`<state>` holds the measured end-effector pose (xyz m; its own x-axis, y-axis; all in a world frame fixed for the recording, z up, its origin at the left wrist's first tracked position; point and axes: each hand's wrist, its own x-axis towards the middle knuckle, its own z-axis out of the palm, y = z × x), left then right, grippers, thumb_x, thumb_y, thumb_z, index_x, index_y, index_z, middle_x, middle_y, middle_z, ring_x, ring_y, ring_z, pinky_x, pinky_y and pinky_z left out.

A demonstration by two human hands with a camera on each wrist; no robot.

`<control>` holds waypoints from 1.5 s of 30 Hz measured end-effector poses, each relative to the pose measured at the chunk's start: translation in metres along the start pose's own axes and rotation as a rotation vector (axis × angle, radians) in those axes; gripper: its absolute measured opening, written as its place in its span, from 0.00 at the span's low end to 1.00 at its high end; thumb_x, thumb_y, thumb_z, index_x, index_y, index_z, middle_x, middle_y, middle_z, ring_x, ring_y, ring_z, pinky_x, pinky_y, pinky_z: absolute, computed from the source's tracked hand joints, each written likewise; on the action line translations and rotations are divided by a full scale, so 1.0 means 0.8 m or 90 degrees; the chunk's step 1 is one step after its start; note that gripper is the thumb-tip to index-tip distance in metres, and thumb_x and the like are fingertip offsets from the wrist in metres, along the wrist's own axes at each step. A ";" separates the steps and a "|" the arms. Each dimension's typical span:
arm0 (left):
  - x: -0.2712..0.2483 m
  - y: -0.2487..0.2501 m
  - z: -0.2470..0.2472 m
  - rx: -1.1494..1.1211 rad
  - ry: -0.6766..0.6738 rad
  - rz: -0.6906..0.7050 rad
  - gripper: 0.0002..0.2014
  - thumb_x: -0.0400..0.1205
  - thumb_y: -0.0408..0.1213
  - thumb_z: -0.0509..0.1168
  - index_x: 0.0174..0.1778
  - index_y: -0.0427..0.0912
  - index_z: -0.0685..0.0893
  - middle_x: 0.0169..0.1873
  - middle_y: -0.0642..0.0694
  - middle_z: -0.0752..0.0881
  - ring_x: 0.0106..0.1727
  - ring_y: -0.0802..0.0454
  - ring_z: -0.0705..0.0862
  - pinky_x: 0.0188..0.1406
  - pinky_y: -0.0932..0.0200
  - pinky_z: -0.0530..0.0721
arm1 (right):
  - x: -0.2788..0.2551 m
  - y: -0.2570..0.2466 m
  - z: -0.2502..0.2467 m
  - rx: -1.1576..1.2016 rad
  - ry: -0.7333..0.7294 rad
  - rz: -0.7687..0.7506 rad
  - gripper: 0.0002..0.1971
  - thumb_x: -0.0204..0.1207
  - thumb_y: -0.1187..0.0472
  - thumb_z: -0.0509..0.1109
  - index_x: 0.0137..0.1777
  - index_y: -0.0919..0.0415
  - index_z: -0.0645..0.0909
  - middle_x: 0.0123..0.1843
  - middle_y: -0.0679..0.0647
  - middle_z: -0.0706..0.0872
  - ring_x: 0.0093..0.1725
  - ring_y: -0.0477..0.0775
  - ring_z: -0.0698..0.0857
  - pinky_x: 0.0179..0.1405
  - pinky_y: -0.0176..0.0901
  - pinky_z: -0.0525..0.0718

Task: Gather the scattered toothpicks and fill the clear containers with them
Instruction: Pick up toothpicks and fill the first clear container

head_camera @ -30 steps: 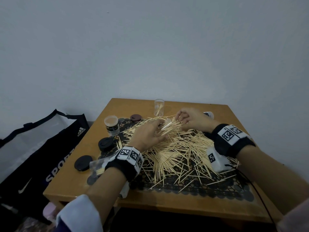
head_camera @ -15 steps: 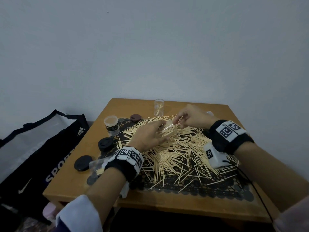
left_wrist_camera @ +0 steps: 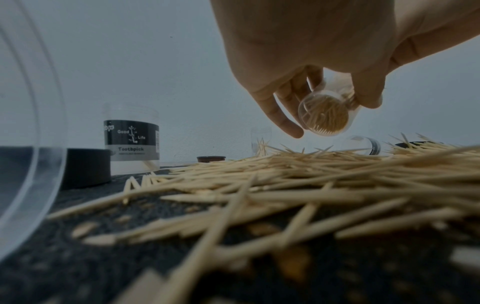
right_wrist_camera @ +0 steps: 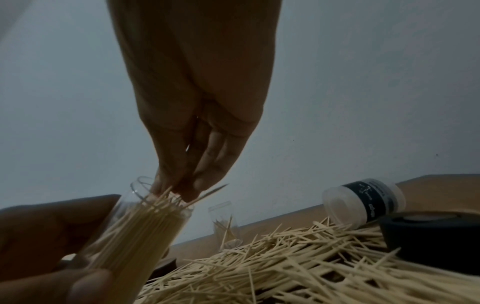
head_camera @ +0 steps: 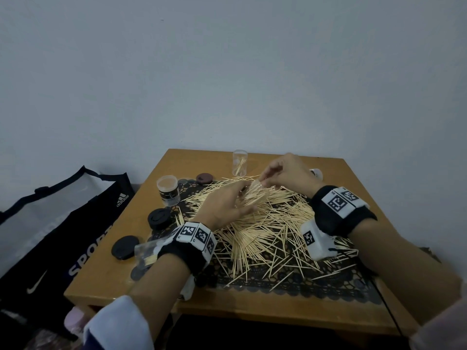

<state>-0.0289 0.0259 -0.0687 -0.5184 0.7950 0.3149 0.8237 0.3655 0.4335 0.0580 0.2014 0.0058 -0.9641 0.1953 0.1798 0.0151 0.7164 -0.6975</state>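
The left hand (head_camera: pixel 222 205) grips a clear tube (right_wrist_camera: pixel 145 224) tilted above the pile, its mouth toward 1 o'clock; the tube is packed nearly full of toothpicks, which the left wrist view also shows pressed against its round base. The right hand (head_camera: pixel 288 173) meets it at the mouth, fingertips (right_wrist_camera: pixel 200 185) pinching a few toothpicks and feeding them in among those already standing there.

Outward from the hands, most of the work looks undone. A large pile of loose toothpicks (head_camera: pixel 267 228) covers the dark mat (head_camera: pixel 303 284) in the middle of the table (head_camera: pixel 106 269), spreading from the hands toward 5 o'clock. At 12 o'clock a second clear tube (head_camera: pixel 240 163) stands upright with only a few toothpicks in it. At 10 o'clock a labelled jar (head_camera: pixel 168 189) stands open, seemingly almost empty. Another labelled jar (right_wrist_camera: pixel 363 202) lies on its side at 1 o'clock, behind the right hand. A further clear container (head_camera: pixel 145 253) lies by the left wrist at 8 o'clock with some toothpicks inside. Black lids (head_camera: pixel 159 218) sit off at 9 o'clock.

So, by judgement: one tube close to full, the others barely begun, the bulk still scattered.
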 end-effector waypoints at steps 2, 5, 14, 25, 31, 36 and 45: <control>0.000 -0.001 0.000 -0.006 0.012 -0.007 0.30 0.79 0.57 0.68 0.74 0.47 0.73 0.57 0.49 0.85 0.47 0.55 0.80 0.42 0.61 0.73 | 0.003 0.003 0.000 -0.026 -0.039 -0.007 0.07 0.69 0.68 0.79 0.44 0.56 0.91 0.36 0.53 0.89 0.27 0.35 0.81 0.30 0.25 0.76; 0.001 -0.001 0.002 -0.017 0.025 -0.014 0.30 0.80 0.56 0.68 0.74 0.44 0.73 0.53 0.52 0.83 0.45 0.56 0.78 0.35 0.68 0.69 | 0.003 0.004 -0.001 0.008 -0.071 0.008 0.07 0.75 0.63 0.74 0.50 0.54 0.91 0.40 0.57 0.88 0.33 0.46 0.79 0.33 0.34 0.75; 0.001 -0.005 0.004 -0.035 0.048 -0.009 0.36 0.78 0.57 0.69 0.79 0.45 0.68 0.63 0.46 0.84 0.54 0.51 0.83 0.44 0.64 0.77 | -0.007 -0.003 0.000 0.148 -0.125 0.078 0.24 0.69 0.66 0.80 0.66 0.58 0.82 0.57 0.63 0.84 0.45 0.60 0.90 0.42 0.45 0.90; 0.000 -0.013 0.007 0.015 0.046 -0.020 0.42 0.76 0.58 0.71 0.83 0.49 0.60 0.78 0.48 0.71 0.76 0.52 0.72 0.69 0.47 0.77 | -0.004 -0.001 0.006 -0.047 -0.026 0.065 0.27 0.54 0.75 0.84 0.51 0.51 0.86 0.53 0.48 0.85 0.45 0.48 0.85 0.50 0.57 0.88; 0.000 -0.013 0.006 0.034 0.037 -0.008 0.39 0.77 0.55 0.72 0.81 0.47 0.64 0.75 0.49 0.74 0.73 0.52 0.74 0.65 0.52 0.77 | -0.009 -0.008 0.012 -0.034 -0.061 0.060 0.28 0.52 0.78 0.84 0.45 0.48 0.84 0.54 0.48 0.84 0.50 0.58 0.87 0.41 0.45 0.86; 0.000 -0.015 0.007 0.055 0.055 0.001 0.26 0.78 0.54 0.71 0.68 0.46 0.76 0.60 0.50 0.83 0.59 0.51 0.81 0.47 0.58 0.77 | -0.013 -0.009 0.013 0.052 -0.117 0.033 0.28 0.56 0.77 0.83 0.52 0.49 0.84 0.60 0.50 0.83 0.55 0.55 0.86 0.39 0.34 0.86; -0.002 -0.007 0.000 0.053 0.072 -0.017 0.35 0.78 0.55 0.70 0.79 0.47 0.68 0.71 0.48 0.78 0.69 0.51 0.77 0.57 0.60 0.75 | -0.015 0.002 0.011 0.205 -0.073 0.113 0.25 0.66 0.71 0.80 0.64 0.60 0.82 0.60 0.64 0.85 0.48 0.58 0.89 0.48 0.45 0.90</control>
<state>-0.0327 0.0227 -0.0712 -0.5587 0.7266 0.4000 0.8234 0.4279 0.3728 0.0674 0.1943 -0.0031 -0.9778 0.2074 -0.0291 0.1174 0.4278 -0.8962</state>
